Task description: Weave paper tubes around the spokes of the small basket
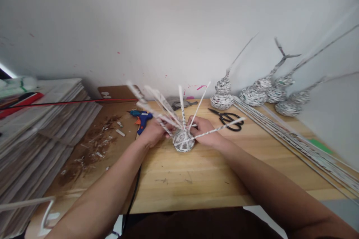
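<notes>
A small round ball woven from rolled newspaper strips rests on the wooden table in front of me. Several rolled paper sticks fan up and outward from its top. My left hand is closed at the ball's left side, around the base of some sticks, which look blurred. On the other side my right hand has its fingers bent against the ball's upper right, partly hidden by the sticks.
A blue glue gun lies left, black scissors right. Woven paper gourds stand along the wall. Long paper rolls lie at the right. Stacked newspapers and brown cardboard with scraps are at the left.
</notes>
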### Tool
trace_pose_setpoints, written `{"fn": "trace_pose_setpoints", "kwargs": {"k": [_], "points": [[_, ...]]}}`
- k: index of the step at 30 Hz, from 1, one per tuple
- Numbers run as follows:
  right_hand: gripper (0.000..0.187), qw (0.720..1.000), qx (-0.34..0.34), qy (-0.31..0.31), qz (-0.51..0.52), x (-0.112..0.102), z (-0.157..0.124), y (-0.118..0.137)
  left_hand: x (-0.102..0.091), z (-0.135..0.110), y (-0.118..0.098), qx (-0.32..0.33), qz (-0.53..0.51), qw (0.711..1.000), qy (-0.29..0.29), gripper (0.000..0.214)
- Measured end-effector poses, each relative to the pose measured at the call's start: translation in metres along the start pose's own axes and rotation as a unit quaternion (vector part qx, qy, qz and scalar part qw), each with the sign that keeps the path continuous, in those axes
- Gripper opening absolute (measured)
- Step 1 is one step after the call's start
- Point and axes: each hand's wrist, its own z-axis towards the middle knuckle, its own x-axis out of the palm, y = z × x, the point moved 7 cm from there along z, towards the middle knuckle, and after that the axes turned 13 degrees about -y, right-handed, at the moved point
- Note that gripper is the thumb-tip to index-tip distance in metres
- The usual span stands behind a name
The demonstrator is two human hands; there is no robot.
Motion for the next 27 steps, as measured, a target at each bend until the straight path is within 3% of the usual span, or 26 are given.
{"fn": "trace_pose_setpoints", "kwargs": {"k": [3,6,10,18,21,27], "points": [[0.007,0.999,-0.024,0.03,0.015,0.004,-0.006,0.008,0.007,-0.004,0.002,0.032,0.081,0.995,0.055,0.025],[0.005,0.998,-0.035,0.046,0.013,0.006,-0.011,0.012,0.009,-0.008,0.0,0.054,0.131,0.987,0.072,0.02],[0.009,0.999,-0.017,0.021,-0.024,0.003,-0.009,0.007,0.013,-0.011,-0.006,0.051,0.109,0.989,0.083,0.019],[0.008,1.0,0.024,0.01,-0.01,0.0,-0.007,0.005,0.025,-0.015,-0.006,0.045,0.066,0.981,0.177,0.039],[0.005,1.0,0.016,0.003,-0.007,-0.002,-0.008,0.01,0.026,-0.019,-0.01,0.036,0.064,0.983,0.166,0.038],[0.009,1.0,0.011,0.017,0.0,0.005,-0.012,0.01,0.025,-0.016,-0.003,0.087,0.097,0.989,0.066,0.027]]}}
